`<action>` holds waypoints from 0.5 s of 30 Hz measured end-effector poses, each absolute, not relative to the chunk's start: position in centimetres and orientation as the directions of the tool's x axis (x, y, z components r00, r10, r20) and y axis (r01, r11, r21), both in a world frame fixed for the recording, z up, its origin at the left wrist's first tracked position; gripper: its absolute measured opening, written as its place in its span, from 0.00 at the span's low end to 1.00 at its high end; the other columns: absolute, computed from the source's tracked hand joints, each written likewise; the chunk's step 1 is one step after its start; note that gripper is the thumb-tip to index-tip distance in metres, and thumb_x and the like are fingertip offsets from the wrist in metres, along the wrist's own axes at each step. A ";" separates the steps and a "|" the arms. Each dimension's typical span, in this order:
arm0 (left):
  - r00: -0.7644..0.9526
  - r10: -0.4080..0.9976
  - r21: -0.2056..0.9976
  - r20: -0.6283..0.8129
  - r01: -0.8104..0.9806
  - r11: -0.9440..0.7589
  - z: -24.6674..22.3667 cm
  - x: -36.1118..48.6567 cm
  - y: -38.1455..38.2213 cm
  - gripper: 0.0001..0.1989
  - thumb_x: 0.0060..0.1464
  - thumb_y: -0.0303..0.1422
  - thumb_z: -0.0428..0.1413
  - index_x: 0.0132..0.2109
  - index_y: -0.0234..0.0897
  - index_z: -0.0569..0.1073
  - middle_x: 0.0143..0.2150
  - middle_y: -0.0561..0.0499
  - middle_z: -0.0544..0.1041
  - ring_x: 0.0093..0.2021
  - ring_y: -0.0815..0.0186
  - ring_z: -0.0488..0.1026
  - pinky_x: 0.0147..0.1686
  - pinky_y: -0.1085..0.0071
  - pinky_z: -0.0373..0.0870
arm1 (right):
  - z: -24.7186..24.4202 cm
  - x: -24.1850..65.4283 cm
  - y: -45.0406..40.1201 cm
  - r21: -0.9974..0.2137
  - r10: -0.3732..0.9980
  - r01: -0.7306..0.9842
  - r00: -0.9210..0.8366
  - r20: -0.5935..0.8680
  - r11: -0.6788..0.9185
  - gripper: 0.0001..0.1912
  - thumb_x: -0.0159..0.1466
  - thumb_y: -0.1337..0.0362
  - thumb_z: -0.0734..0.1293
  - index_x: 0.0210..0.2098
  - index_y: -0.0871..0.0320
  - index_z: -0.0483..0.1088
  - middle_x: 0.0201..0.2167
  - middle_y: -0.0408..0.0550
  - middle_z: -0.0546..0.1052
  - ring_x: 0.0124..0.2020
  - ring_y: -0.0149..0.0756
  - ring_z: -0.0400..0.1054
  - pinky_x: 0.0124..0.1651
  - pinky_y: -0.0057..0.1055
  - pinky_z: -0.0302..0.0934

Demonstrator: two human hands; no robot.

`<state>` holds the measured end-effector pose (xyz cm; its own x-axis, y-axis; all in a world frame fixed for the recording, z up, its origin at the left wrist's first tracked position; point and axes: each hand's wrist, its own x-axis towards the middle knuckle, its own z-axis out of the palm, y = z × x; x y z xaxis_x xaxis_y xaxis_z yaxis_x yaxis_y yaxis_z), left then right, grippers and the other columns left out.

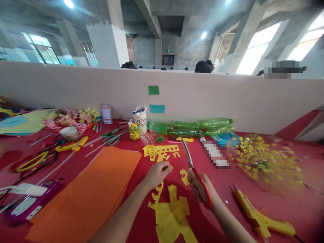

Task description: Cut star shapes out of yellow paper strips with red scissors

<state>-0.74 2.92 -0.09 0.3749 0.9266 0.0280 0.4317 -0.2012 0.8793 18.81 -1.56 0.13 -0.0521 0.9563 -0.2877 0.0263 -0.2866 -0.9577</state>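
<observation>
Right grip [196,185]: closed round the handles of red scissors [197,175], whose blades are pointed to 11 o'clock. Left grip [159,172]: fingers curled, a small yellow bit [171,167] seen at the tips; whether it is pinched cannot be told.

Yellow cut-outs [184,177]: laid on the red counter [220,216], between the grips. Star-holed strips [162,150]: spread at 12 o'clock from the left grip. Yellow sheet [174,216]: laid at 7 to 8 o'clock from the right grip. Orange sheets [88,192]: stacked at 8 to 9 o'clock from the left grip. Glue gun [263,216]: laid at 4 o'clock from the right grip; star bunch [265,158], at 2. Green bottles [187,129]: laid by the partition [192,94], at 12.
</observation>
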 end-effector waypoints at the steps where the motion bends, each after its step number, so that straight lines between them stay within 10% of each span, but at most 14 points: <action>1: 0.400 0.917 0.821 0.012 0.520 -0.237 -0.3 -0.4 2.8 0.15 0.57 0.40 0.46 0.26 0.38 0.63 0.27 0.54 0.64 0.27 0.68 0.62 0.26 0.74 0.57 | 0.1 19.1 -1.3 -0.962 0.961 0.009 -0.040 -0.273 -0.273 0.23 0.58 0.42 0.61 0.23 0.55 0.58 0.08 0.30 0.55 0.06 0.23 0.48 0.08 0.21 0.44; 15: 0.510 0.859 0.406 -0.051 0.796 -0.449 -1.6 5.2 3.5 0.10 0.53 0.37 0.52 0.32 0.35 0.72 0.39 0.43 0.73 0.38 0.57 0.70 0.35 0.68 0.62 | -0.6 19.3 -1.1 -0.977 0.977 -0.033 -0.026 -0.212 -0.213 0.19 0.56 0.48 0.66 0.22 0.55 0.59 0.06 0.30 0.56 0.05 0.24 0.50 0.08 0.22 0.46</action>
<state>5.16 3.55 -1.60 0.5101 0.8586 -0.0511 0.7959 -0.4487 0.4064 19.27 -1.09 -0.56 -0.0261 0.9769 -0.2121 -0.0328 -0.2129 -0.9765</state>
